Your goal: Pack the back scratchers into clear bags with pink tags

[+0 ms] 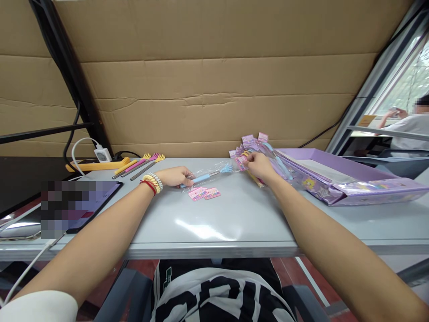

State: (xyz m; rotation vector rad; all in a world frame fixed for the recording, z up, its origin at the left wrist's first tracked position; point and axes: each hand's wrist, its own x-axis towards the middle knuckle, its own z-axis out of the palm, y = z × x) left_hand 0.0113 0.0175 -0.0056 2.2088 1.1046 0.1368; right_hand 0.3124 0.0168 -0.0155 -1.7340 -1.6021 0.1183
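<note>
A light blue back scratcher point(203, 178) with a hand-shaped tip lies in a clear plastic bag point(216, 166) above the table. My left hand point(176, 177) is closed on its handle end. My right hand point(260, 166) is closed at the bag's other end, by a pink header card point(240, 162); the fingertips are partly hidden. Around and behind my right hand is a pile of bagged back scratchers point(278, 160) with pink and purple cards. Two small pink cards point(204, 193) lie in front of the bag.
Several unbagged back scratchers point(147, 165) lie at the back left. A tablet point(95, 205), a white charger point(103, 154) and cables are left. An open purple box point(335, 179) stands right. Cardboard point(214, 89) walls the back. Another person point(410, 127) sits far right.
</note>
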